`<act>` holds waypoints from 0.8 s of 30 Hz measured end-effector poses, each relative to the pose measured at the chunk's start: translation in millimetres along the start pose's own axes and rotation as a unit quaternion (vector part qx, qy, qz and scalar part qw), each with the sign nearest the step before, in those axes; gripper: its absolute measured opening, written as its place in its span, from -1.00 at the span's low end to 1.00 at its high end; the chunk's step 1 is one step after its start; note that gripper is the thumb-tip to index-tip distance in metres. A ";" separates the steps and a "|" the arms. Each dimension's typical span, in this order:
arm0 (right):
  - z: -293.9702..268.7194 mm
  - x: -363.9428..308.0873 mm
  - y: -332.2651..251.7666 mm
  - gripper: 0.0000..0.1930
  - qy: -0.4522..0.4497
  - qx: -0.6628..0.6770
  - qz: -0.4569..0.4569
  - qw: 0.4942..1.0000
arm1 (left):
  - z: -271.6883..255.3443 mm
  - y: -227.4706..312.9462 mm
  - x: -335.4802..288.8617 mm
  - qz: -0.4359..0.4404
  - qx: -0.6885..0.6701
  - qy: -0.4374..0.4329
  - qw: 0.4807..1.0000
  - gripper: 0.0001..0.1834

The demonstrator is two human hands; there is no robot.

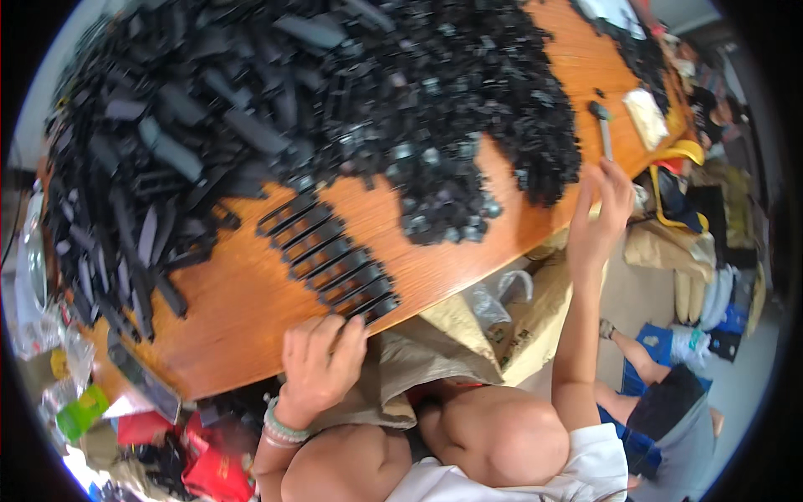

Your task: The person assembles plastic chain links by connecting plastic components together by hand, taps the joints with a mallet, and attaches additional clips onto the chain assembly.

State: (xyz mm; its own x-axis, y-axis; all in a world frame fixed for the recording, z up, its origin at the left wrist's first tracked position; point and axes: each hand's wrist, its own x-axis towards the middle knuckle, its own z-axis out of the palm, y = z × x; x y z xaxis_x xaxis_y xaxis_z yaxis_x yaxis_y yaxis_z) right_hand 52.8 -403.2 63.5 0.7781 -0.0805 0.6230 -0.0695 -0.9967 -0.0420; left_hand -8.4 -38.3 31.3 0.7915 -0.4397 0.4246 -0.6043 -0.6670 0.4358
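Laid side by side on the wooden table is a row of narrow black plastic parts (330,255), slanting toward the near edge. My left hand (324,364) is at that edge, fingers bent and closed against the near end of the row; whatever they grip is mostly hidden. My right hand (604,205) reaches out over the table's right side. Its fingertips close on the lower end of a small tool with a silver handle and a dark head (606,134). A bracelet circles my left wrist.
Long black plastic pieces (167,142) heap up on the left of the table (226,335), small black parts (452,92) on the right. A pale packet (645,119) lies near the right edge. Sacks (535,309) stand below the near edge. Another person (677,418) sits at the lower right.
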 end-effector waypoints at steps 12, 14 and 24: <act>45.3 25.0 168.5 -0.70 -0.119 0.047 0.218 0.967 | 8.6 -6.6 -4.2 0.032 0.034 0.020 0.999 -0.59; 22.6 7.4 125.0 -0.70 -0.112 0.197 0.266 0.937 | 6.4 -8.7 -3.1 0.035 0.021 0.020 0.999 -0.55; -74.8 -73.5 -63.7 -0.22 -0.462 0.356 -0.189 0.790 | 6.1 -18.9 -10.3 0.090 0.055 0.007 0.994 -0.59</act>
State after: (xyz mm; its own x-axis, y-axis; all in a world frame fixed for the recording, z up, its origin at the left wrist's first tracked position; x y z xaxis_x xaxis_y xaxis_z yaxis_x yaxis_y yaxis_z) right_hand -46.7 -333.1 78.8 0.8060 0.5782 -0.1264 0.3888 -0.6782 -0.6236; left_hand -4.5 -24.8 13.9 0.6696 -0.5504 0.4987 -0.7217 -0.6408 0.2618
